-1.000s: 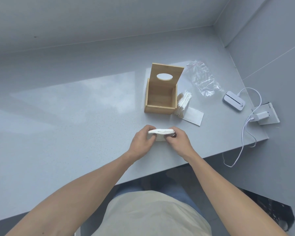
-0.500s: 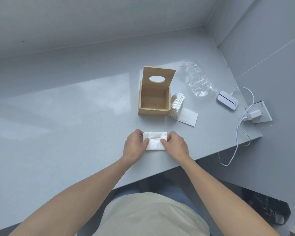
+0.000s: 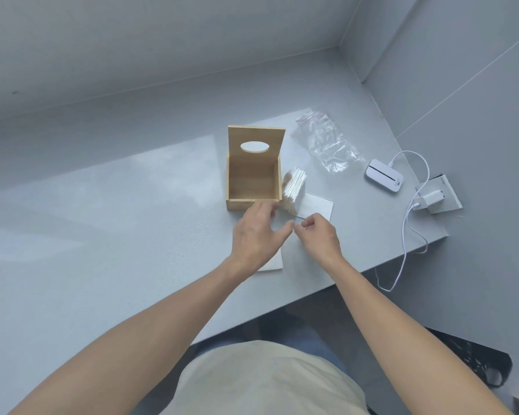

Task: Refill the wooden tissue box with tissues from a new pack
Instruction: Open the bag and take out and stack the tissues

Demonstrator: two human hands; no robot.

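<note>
Folded tissue (image 3: 272,262) lies under left hand (image 3: 256,235) (fingers spread).

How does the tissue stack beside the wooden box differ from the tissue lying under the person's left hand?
The tissue stack is a thick bundle of many sheets propped against the wooden box; the folded tissue near the table edge looks thin and lies flat. The stack is untouched; the folded tissue is partly covered by the left hand. The stack is by the box's right wall; the folded tissue lies nearer the person. Both are white.
</note>
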